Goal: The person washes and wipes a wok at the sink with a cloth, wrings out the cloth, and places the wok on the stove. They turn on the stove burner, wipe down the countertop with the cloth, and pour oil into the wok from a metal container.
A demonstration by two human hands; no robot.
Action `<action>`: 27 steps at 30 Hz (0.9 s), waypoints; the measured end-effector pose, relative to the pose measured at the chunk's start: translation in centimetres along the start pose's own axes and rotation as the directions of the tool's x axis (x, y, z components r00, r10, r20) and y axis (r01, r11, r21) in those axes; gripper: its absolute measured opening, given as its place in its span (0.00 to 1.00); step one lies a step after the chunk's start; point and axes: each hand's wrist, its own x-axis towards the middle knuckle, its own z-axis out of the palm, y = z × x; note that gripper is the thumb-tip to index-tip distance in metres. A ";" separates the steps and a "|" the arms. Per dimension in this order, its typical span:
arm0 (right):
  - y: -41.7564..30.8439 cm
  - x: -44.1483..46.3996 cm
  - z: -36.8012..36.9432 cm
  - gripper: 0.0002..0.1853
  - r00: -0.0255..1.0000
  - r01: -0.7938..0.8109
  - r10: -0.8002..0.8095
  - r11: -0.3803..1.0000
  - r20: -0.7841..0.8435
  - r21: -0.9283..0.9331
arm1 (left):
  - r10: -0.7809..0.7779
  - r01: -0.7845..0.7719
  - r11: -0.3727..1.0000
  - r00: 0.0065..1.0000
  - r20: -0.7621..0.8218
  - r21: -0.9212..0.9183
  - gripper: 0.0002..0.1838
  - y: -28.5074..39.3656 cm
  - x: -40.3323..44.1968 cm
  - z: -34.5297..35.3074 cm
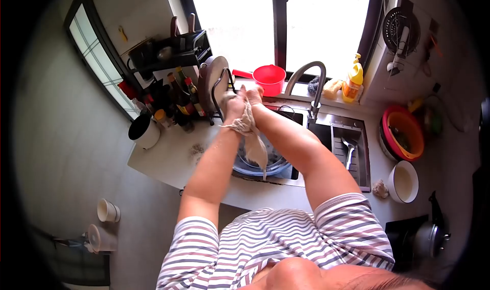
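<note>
A wet, off-white dishcloth [255,149] is bunched and twisted between my two hands, its loose end hanging over the sink. My left hand [235,106] is closed on the cloth, part of which drapes over that wrist. Close beside it, my right hand [253,94] is also closed on the cloth, its fingers partly hidden. Below them, a clear basin [278,168] sits in the left bowl of the sink [352,180]. Just beyond my hands, a red dipper [269,79] stands on the window ledge.
A curved faucet [319,86] rises behind the sink. A ladle [349,152] lies in the right bowl. To the right are stacked colanders [403,129] and a white bowl [404,182]. A dish rack [223,93], bottles [181,98] and a white pot [144,131] stand left.
</note>
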 end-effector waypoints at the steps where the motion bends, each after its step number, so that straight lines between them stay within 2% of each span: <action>1: -0.4 -0.3 -0.3 0.16 1.000 -0.013 0.015 0.996 -0.026 0.088 | 0.044 0.008 0.945 0.987 -0.152 0.326 0.22 1.3 -0.6 -0.1; 2: -0.4 -0.7 -0.5 0.16 0.998 -0.032 0.043 0.979 -0.048 0.202 | 0.127 -0.004 0.810 0.978 -0.168 0.587 0.24 3.9 -2.8 0.8; 3: -0.4 -1.2 -0.8 0.16 0.995 -0.038 0.067 0.944 -0.076 0.329 | 0.194 -0.215 0.932 0.976 0.099 0.292 0.27 2.0 -2.4 0.0; 4: -0.2 -2.0 -1.1 0.16 0.990 -0.038 0.097 0.879 -0.100 0.474 | 0.241 -0.282 0.929 0.952 0.187 0.239 0.26 4.2 -5.1 1.2; 5: -0.1 -2.9 -1.4 0.16 0.985 -0.028 0.130 0.771 -0.115 0.636 | 0.335 -0.386 0.880 0.918 0.214 0.278 0.25 4.1 -6.9 2.0; 6: 0.3 -3.8 -1.7 0.16 0.978 -0.002 0.166 0.609 -0.125 0.794 | 0.357 -0.439 0.846 0.888 0.290 0.303 0.24 4.6 -9.1 3.0; 8: 0.5 -6.5 -2.7 0.16 0.974 0.065 0.208 0.099 -0.085 0.993 | 0.393 -0.545 0.796 0.795 0.462 0.262 0.24 6.8 -13.4 5.7; 9: 0.7 -7.7 -3.0 0.17 0.979 0.084 0.198 -0.169 -0.050 0.982 | 0.403 -0.585 0.787 0.729 0.554 0.197 0.24 8.3 -15.5 7.2; 10: 0.5 -8.9 -3.2 0.17 0.984 0.081 0.175 -0.411 -0.008 0.908 | 0.485 -0.648 0.759 0.627 0.609 0.063 0.26 9.1 -16.9 8.7; 11: -0.1 -9.8 -3.5 0.17 0.990 0.062 0.136 -0.654 0.037 0.754 | 0.524 -0.810 0.581 0.445 0.726 0.077 0.27 9.4 -18.0 9.3; 12: -0.6 -10.6 -3.7 0.17 0.991 0.050 0.112 -0.801 0.068 0.596 | 0.503 -0.927 0.371 0.252 0.827 0.057 0.28 9.8 -19.3 9.6; 13: -1.0 -11.0 -3.9 0.17 0.992 0.050 0.099 -0.884 0.082 0.464 | 0.478 -0.857 0.514 0.316 0.820 0.031 0.28 10.6 -21.2 9.9; 14: -1.4 -11.2 -4.0 0.17 0.991 0.057 0.098 -0.925 0.092 0.375 | 0.446 -0.767 0.641 0.375 0.813 0.002 0.27 11.2 -22.6 9.9; 15: -1.8 -11.3 -4.0 0.17 0.989 0.065 0.104 -0.944 0.103 0.324 | 0.492 -0.732 0.670 0.310 0.814 -0.126 0.21 10.0 -21.3 9.1; 16: -2.2 -11.6 -4.1 0.18 0.987 0.082 0.116 -0.957 0.109 0.278 | 0.444 -0.562 0.809 0.392 0.805 -0.173 0.15 10.1 -20.1 7.9; 17: -2.4 -11.8 -4.0 0.18 0.985 0.097 0.129 -0.964 0.116 0.250 | 0.006 0.201 0.965 0.617 0.787 -0.166 0.10 9.0 -19.1 4.6; 18: -2.6 -12.1 -4.3 0.18 0.983 0.118 0.145 -0.969 0.113 0.219 | -0.027 0.110 0.984 0.870 0.493 -0.140 0.09 10.1 -18.5 3.6; 19: -2.7 -12.2 -4.4 0.18 0.981 0.135 0.159 -0.971 0.110 0.195 | -0.023 0.075 0.994 0.864 0.504 -0.083 0.16 11.7 -16.1 2.3; 22: -2.5 -13.0 -5.0 0.18 0.972 0.216 0.227 -0.964 0.061 0.156 | -0.021 0.002 0.999 0.896 0.443 0.044 0.15 13.6 -12.9 -1.9; 24: -1.0 -13.1 -5.2 0.19 0.959 0.276 0.282 -0.948 0.017 0.159 | -0.157 -0.022 0.922 0.892 0.425 0.386 0.15 13.0 -10.2 -5.8; 26: 1.4 -12.5 -4.9 0.19 0.947 0.315 0.321 -0.926 -0.005 0.211 | -0.332 0.138 0.904 0.822 0.462 0.404 0.13 12.2 -9.4 -7.4; 27: 2.5 -11.8 -4.4 0.17 0.953 0.283 0.303 -0.912 0.022 0.297 | -0.554 0.188 0.626 0.790 0.262 0.757 0.13 13.0 -9.3 -7.5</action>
